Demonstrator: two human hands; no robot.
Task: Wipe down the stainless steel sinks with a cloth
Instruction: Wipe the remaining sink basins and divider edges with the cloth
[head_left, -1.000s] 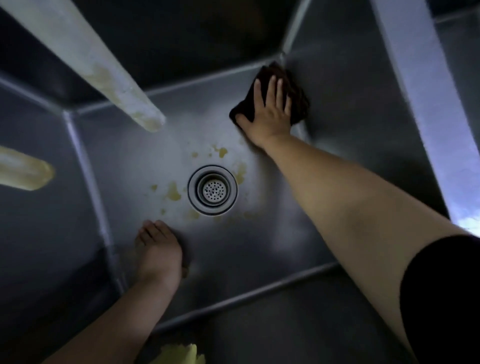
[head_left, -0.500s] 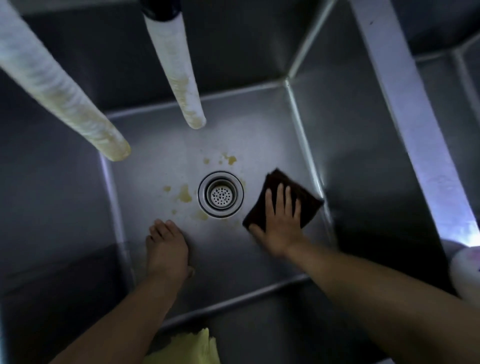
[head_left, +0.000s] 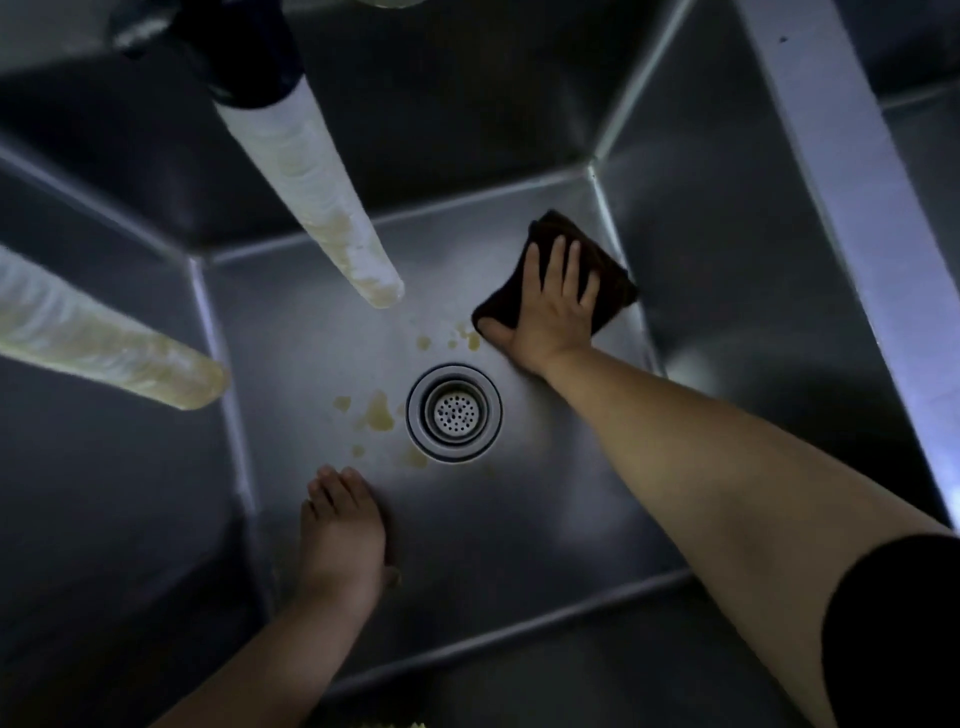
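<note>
Right hand (head_left: 553, 306) presses cloth (head_left: 608, 280) flat; left hand (head_left: 343, 535) rests on sink (head_left: 519, 545).

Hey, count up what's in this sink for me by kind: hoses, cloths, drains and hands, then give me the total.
Hoses: 2, one hose at the back and another hose on the left
Cloths: 1, the dark cloth
Drains: 1, the drain strainer
Hands: 2, left hand and right hand
Total: 6
</note>
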